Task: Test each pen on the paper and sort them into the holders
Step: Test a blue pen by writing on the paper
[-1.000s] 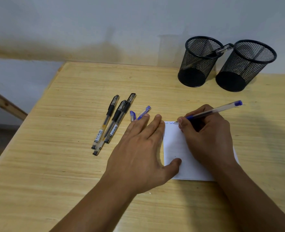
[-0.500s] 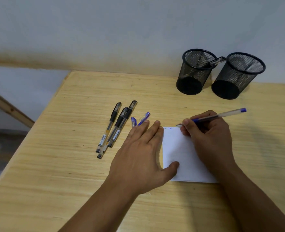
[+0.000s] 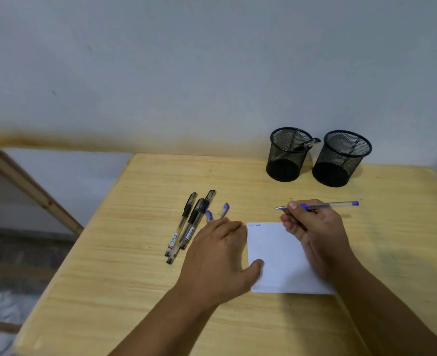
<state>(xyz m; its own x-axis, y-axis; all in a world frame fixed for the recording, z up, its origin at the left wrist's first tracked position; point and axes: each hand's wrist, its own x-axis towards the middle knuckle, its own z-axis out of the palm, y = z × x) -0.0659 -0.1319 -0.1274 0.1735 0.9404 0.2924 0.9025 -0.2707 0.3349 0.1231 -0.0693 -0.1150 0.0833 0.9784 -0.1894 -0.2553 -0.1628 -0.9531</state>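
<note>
My right hand [image 3: 315, 232] holds a blue pen [image 3: 335, 204] level above the far edge of the white paper [image 3: 279, 255], its tip pointing left and off the sheet. Small blue scribbles [image 3: 254, 224] mark the paper's top left corner. My left hand [image 3: 220, 258] lies flat with fingers spread, thumb on the paper's left edge. Three black pens [image 3: 190, 222] lie side by side left of that hand. Two blue pen ends [image 3: 217, 211] poke out past its fingertips. Two black mesh holders stand at the back: the left holder [image 3: 288, 155] with a pen in it, the right holder [image 3: 341, 158].
The wooden table [image 3: 135, 278] ends at a left edge, with floor below it. A wooden frame [image 3: 32, 191] leans at the far left. A pale wall rises behind the holders.
My right hand lifted the blue pen off the paper and up toward the far edge. The camera tilted upward, so the table sits lower in view. My left hand stayed put.
</note>
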